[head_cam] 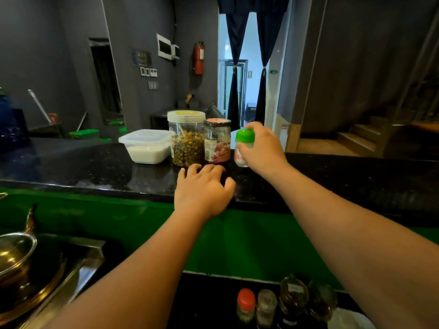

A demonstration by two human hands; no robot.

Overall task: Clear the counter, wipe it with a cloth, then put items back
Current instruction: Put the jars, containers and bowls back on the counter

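On the black stone counter [95, 167] stand a clear plastic box of white powder [146, 146], a tall plastic jar of brown-green beans [186, 138] and a glass jam jar [217, 141], side by side. My right hand [261, 148] is wrapped around a small white shaker with a green cap [244, 136], just right of the jam jar; whether the shaker's base touches the counter I cannot tell. My left hand [202, 191] lies flat on the counter in front of the jars, fingers spread, holding nothing.
A green wall panel [118, 222] drops below the counter edge. On the lower level sit a brass pot on a steel tray [21, 260] at left and several small spice bottles [280, 305] at bottom right. Beyond the counter are a doorway and stairs.
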